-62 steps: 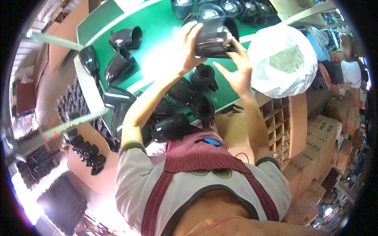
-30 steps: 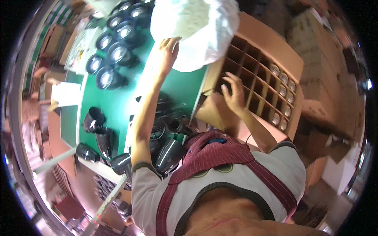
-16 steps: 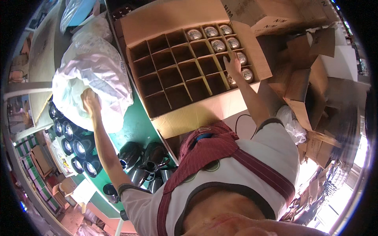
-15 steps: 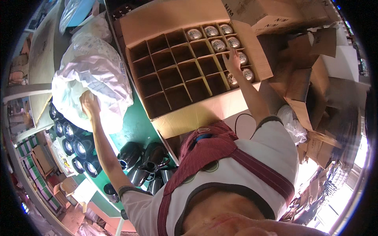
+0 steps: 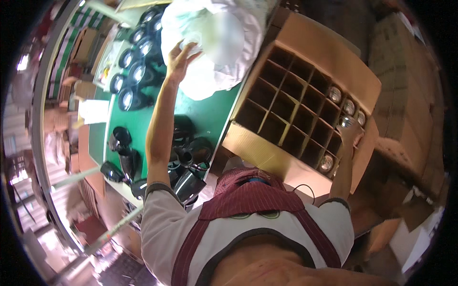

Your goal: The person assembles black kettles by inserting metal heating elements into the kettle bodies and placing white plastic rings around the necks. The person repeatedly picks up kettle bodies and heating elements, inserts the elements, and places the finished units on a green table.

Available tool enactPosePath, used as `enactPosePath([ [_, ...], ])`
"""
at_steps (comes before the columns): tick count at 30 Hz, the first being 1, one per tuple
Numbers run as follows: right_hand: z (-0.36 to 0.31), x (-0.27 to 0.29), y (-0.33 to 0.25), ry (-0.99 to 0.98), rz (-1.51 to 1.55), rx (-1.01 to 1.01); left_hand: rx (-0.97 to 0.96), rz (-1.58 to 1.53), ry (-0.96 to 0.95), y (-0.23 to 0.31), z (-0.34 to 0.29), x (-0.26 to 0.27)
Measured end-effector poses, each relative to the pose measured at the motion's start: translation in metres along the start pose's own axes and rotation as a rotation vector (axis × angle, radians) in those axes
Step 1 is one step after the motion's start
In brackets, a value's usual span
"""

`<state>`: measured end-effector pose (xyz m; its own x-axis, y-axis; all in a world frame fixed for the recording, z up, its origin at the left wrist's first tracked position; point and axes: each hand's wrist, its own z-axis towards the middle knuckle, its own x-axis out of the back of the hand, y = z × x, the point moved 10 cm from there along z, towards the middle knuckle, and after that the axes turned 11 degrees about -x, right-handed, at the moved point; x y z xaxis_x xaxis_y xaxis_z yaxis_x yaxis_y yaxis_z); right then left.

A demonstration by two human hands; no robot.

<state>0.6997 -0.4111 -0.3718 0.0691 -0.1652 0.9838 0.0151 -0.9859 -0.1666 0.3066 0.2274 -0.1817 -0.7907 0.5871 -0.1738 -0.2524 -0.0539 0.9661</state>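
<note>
My left hand [image 5: 177, 63] is raised at the mouth of a white plastic bag [image 5: 205, 78] on the left. Its fingers curve around a small clear plastic piece [image 5: 193, 40], whose exact kind is washed out by glare. Over the right side of a divided cardboard carton [image 5: 260, 143], my right hand [image 5: 350, 131] closes on a round shiny-topped container [image 5: 345, 122]. Its thumb side is partly hidden. Similar round shiny tops show in nearby cells, one at the back [image 5: 335, 94] and one at the front [image 5: 326, 163].
Black glossy jug-like vessels [image 5: 191, 183] lie on the green tabletop [image 5: 210, 112] by my left forearm. Several black round-mouthed pieces [image 5: 138, 74] stand in rows at its far left. Stacked cardboard boxes [image 5: 400, 95] rise to the carton's right.
My view has swung left, shifting the bag and carton rightward. My left hand has come out of the bag's depth with a clear piece. My right hand now grips a round-topped container.
</note>
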Motion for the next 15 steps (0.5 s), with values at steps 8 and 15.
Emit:
enactPosePath([
  [8,-0.159,0.098,-0.090,-0.473,1.225,0.016,0.185,-0.763,-0.168,0.073,-0.138,-0.031],
  [15,-0.389,0.101,-0.358,-1.604,1.576,0.111,0.244,-0.475,-0.234,0.119,-0.229,0.012],
])
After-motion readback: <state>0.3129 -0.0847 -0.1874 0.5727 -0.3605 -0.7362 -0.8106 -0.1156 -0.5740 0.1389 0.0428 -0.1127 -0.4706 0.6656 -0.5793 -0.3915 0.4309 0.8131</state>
